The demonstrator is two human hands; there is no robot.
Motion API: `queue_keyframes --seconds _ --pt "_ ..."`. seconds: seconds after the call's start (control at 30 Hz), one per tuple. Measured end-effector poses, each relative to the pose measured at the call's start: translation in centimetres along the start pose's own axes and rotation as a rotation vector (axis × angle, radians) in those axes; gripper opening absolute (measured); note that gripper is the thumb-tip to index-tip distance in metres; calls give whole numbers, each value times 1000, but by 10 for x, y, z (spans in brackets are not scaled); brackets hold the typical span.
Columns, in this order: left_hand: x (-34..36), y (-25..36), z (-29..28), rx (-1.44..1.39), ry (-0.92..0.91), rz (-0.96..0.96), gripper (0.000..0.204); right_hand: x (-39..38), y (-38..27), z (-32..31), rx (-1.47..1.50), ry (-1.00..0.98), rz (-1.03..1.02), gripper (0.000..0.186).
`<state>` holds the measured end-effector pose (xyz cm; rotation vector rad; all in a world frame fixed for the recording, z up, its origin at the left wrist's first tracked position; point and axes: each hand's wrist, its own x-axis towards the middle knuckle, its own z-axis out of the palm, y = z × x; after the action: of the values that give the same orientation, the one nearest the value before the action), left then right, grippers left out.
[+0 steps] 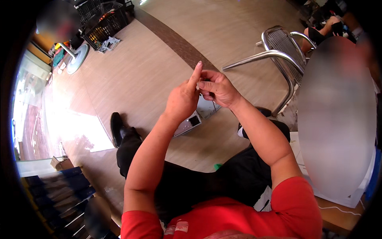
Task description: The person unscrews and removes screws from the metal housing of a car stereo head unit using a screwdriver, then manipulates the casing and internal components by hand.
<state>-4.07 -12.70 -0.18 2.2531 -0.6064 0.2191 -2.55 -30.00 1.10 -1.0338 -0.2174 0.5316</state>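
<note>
Both of my hands meet at the middle of the view, raised above the floor. My left hand (183,99) has its index finger or thumb pointing up and away, and its other fingers are curled closed. Against it, my right hand (221,91) is closed in a pinch, with the thumb bent toward the left hand's fingers. Whatever lies between the fingertips is hidden or too small to name. Beneath the hands, a pale box-like case (190,124) with a dark square patch stands on the floor, partly covered by them.
A metal chair (284,51) stands at the far right, near a seated person's leg (324,30). Black plastic crates (105,30) and a round stand base (78,59) are at the far left. Blue-edged stacked things (59,187) lie at the near left. Blurred patches cover the right side.
</note>
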Motion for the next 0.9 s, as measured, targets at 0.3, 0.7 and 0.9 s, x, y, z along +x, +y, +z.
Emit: queue_keyframes --seconds 0.3,0.7,0.9 --pt "0 2 -4 335 -31 -38 82 -2 -8 7 -481 209 -58 18" --pt "2 4 -7 537 -52 -147 87 -22 2 32 -1281 265 -605 22" --pt "0 2 -8 521 -20 -115 87 -22 -1 34 -1106 345 -451 20"
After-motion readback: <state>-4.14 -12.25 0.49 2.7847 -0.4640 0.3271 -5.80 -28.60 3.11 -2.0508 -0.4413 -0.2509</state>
